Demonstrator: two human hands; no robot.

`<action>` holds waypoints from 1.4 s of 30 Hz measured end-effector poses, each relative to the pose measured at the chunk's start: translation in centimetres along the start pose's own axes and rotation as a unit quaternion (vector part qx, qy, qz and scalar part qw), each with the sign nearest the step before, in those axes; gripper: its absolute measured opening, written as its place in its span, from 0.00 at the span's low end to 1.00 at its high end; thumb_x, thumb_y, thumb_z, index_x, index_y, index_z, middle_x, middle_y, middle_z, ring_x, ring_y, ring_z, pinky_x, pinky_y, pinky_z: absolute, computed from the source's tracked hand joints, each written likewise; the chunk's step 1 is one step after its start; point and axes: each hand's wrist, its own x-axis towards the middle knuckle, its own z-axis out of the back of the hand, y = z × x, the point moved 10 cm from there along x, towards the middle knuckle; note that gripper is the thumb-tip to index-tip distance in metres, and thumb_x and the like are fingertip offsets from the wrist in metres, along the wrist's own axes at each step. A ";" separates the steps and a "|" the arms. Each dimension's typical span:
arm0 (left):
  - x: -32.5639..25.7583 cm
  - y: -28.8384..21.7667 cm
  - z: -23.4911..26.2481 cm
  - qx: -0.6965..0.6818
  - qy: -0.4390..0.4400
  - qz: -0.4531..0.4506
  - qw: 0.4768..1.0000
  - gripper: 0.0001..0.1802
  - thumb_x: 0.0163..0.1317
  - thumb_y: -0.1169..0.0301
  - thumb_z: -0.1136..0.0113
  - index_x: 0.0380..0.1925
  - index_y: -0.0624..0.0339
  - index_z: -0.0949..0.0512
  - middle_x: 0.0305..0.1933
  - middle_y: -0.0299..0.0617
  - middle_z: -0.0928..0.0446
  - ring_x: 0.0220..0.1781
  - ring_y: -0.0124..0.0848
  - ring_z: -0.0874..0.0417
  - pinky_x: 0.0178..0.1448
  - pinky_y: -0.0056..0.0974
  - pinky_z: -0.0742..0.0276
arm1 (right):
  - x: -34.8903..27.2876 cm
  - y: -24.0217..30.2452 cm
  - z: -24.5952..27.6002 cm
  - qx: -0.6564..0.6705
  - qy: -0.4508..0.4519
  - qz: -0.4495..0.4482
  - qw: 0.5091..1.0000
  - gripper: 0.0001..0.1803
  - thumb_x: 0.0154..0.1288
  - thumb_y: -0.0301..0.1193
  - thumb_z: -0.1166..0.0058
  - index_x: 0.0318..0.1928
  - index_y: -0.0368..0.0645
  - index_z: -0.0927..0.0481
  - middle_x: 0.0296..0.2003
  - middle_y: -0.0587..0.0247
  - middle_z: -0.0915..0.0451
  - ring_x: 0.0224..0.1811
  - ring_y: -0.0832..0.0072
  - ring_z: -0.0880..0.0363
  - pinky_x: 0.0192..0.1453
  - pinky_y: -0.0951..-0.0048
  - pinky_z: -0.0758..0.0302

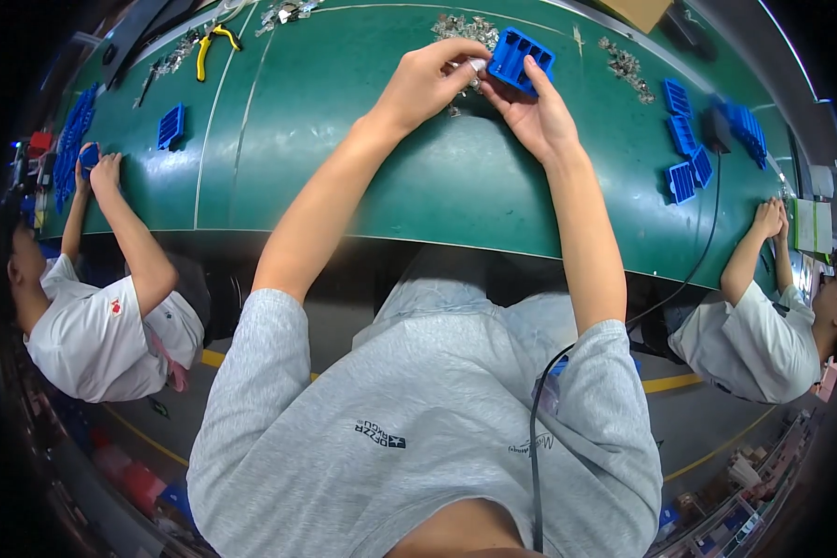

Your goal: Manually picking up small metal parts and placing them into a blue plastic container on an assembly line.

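Observation:
My right hand (537, 113) grips a blue plastic box with several slots (509, 58), its thumb over the near edge and the fingers beneath. The slotted box is tilted, held above the green table (418, 186). Beside its left wall my left hand (428, 82) is closed in a pinch on a small silvery metal piece (478, 66). The exact shape of that piece is too small to make out. Just beyond both hands lies a pile of small shiny metal pieces (460, 28), partly hidden by the left hand and the box.
Several blue slotted boxes (681, 135) lie to the right near a black cable (716, 200). Another metal heap (626, 70) sits at the far right. Yellow-handled pliers (204, 56) and a blue box (170, 126) are on the left. Co-workers sit on both sides.

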 end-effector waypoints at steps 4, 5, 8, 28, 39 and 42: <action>-0.6 3.6 -0.4 -0.229 -0.035 0.177 0.956 0.14 0.66 0.69 0.42 0.48 0.63 0.24 0.40 0.37 0.20 0.42 0.24 0.20 0.41 0.29 0.23 | -0.2 0.4 -0.4 -0.027 0.022 0.013 0.999 0.22 0.70 0.39 0.49 0.55 0.35 0.30 0.48 0.51 0.22 0.51 0.61 0.21 0.57 0.60 0.22; -0.7 4.0 -0.9 -0.236 -0.010 0.207 0.949 0.13 0.66 0.69 0.42 0.48 0.63 0.24 0.39 0.37 0.20 0.40 0.23 0.20 0.40 0.28 0.24 | -0.3 0.3 -0.5 -0.027 0.022 0.013 0.999 0.22 0.70 0.39 0.49 0.55 0.35 0.30 0.48 0.51 0.22 0.51 0.61 0.21 0.57 0.60 0.22; -0.9 4.4 -1.2 -0.252 0.016 0.244 0.936 0.13 0.66 0.68 0.43 0.47 0.63 0.23 0.38 0.36 0.21 0.37 0.21 0.22 0.39 0.27 0.26 | -0.6 0.5 -0.8 -0.098 0.023 0.045 0.994 0.22 0.70 0.40 0.48 0.55 0.36 0.29 0.47 0.56 0.21 0.50 0.64 0.21 0.56 0.62 0.22; 0.2 -2.4 3.4 0.074 -0.129 -0.054 0.987 0.07 0.57 0.73 0.38 0.37 0.57 0.19 0.39 0.40 0.21 0.44 0.39 0.23 0.48 0.40 0.25 | -1.1 -0.8 -2.5 -0.202 0.057 0.037 0.977 0.20 0.73 0.37 0.56 0.52 0.30 0.29 0.43 0.52 0.20 0.41 0.66 0.17 0.49 0.61 0.18; 0.0 -2.5 2.8 0.081 -0.119 -0.038 0.989 0.07 0.55 0.73 0.37 0.36 0.55 0.18 0.38 0.38 0.21 0.42 0.39 0.23 0.49 0.40 0.26 | -1.4 -1.8 -3.3 -0.244 0.074 0.029 0.967 0.21 0.73 0.37 0.57 0.55 0.30 0.32 0.46 0.53 0.22 0.46 0.65 0.19 0.54 0.61 0.20; 0.0 -2.8 2.5 0.112 -0.116 -0.055 0.985 0.07 0.54 0.73 0.37 0.35 0.54 0.17 0.37 0.37 0.21 0.42 0.39 0.23 0.48 0.40 0.26 | -1.4 -2.0 -3.2 -0.256 0.077 0.034 0.963 0.21 0.74 0.37 0.58 0.55 0.31 0.32 0.47 0.53 0.23 0.47 0.66 0.19 0.55 0.61 0.20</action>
